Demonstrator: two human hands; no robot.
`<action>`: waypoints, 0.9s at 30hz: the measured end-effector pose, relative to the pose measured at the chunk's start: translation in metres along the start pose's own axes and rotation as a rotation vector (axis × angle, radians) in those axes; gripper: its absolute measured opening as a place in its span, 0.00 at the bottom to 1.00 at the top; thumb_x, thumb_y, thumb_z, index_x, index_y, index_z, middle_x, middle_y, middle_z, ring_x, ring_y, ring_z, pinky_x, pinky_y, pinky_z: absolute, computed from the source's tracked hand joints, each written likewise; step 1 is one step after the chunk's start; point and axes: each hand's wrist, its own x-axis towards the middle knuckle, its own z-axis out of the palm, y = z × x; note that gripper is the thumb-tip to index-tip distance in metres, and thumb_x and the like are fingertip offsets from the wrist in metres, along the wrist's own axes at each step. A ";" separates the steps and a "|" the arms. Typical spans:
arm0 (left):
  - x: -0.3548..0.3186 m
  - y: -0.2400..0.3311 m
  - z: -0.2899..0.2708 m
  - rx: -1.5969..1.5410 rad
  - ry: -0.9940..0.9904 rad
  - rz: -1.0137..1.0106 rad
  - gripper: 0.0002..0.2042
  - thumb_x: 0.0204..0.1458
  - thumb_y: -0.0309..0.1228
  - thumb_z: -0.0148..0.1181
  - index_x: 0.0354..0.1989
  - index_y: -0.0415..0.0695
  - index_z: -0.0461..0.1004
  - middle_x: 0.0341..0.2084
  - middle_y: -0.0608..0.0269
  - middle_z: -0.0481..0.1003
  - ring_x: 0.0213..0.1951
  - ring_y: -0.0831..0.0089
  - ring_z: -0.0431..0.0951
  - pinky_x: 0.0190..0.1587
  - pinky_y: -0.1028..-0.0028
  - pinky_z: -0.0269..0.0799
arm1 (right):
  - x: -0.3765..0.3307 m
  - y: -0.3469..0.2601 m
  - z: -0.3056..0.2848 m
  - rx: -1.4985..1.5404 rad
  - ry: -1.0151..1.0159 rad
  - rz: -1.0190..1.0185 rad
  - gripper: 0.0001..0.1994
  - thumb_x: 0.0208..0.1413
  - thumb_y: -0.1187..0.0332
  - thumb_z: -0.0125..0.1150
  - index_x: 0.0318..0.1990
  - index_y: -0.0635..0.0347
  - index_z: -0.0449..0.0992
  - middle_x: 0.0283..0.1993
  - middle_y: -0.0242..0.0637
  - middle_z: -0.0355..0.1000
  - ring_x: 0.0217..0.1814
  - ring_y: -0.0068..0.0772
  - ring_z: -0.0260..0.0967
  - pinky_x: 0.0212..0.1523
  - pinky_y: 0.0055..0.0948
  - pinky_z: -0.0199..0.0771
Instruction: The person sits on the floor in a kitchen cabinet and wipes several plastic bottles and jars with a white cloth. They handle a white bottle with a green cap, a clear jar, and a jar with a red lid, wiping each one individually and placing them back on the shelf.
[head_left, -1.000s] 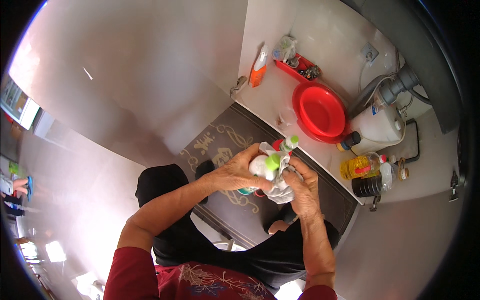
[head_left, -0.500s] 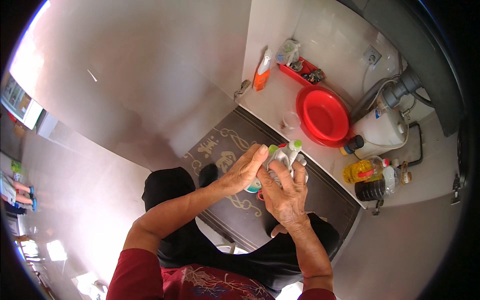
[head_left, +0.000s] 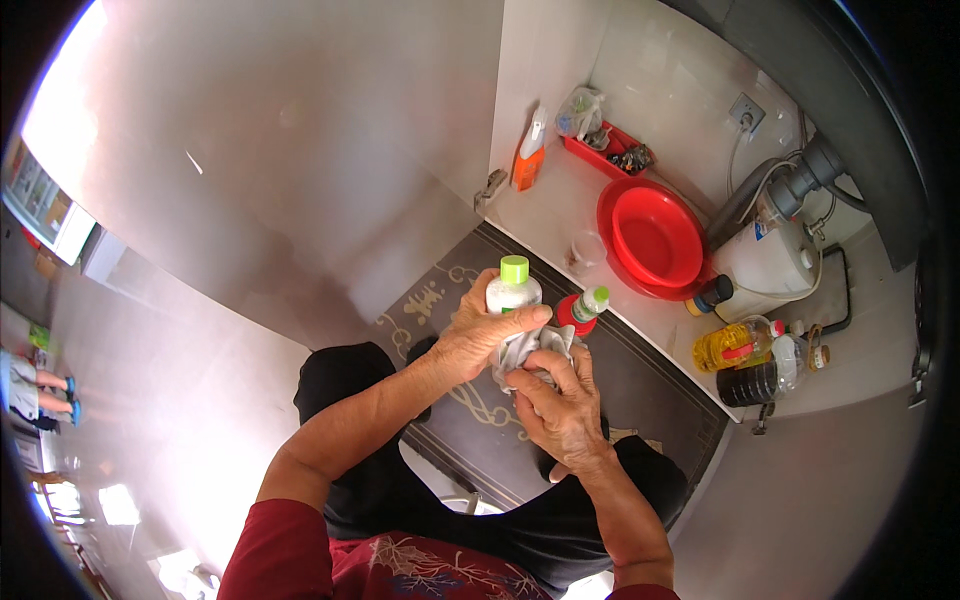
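Your left hand (head_left: 475, 335) is wrapping around the white bottle (head_left: 513, 290) just right of the frame's centre, its thumb lying across the front and its light-green cap (head_left: 514, 269) pointing toward the top. Your right hand (head_left: 565, 405), below and to the right, is bunching a pale cloth (head_left: 512, 362) in bent fingers, and the cloth is resting against the bottle's lower part. The bottle's base is hiding behind the cloth and hands. A red bottle with a green cap (head_left: 582, 310) is showing just right of the white one, over the dark mat (head_left: 655, 390). Two nested red basins (head_left: 655, 240) are sitting right of centre, in the upper half; an orange spray bottle (head_left: 530, 160) is standing at upper centre, and a yellow oil bottle (head_left: 722, 350) is standing at the right.
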 end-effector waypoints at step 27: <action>-0.014 -0.003 0.003 0.212 -0.220 0.065 0.24 0.38 0.24 0.71 0.46 0.41 0.68 0.39 0.66 0.73 0.43 0.78 0.72 0.49 0.74 0.68 | 0.012 0.040 -0.005 1.159 0.181 0.935 0.09 0.55 0.72 0.54 0.43 0.63 0.74 0.33 0.31 0.72 0.34 0.18 0.67 0.35 0.20 0.69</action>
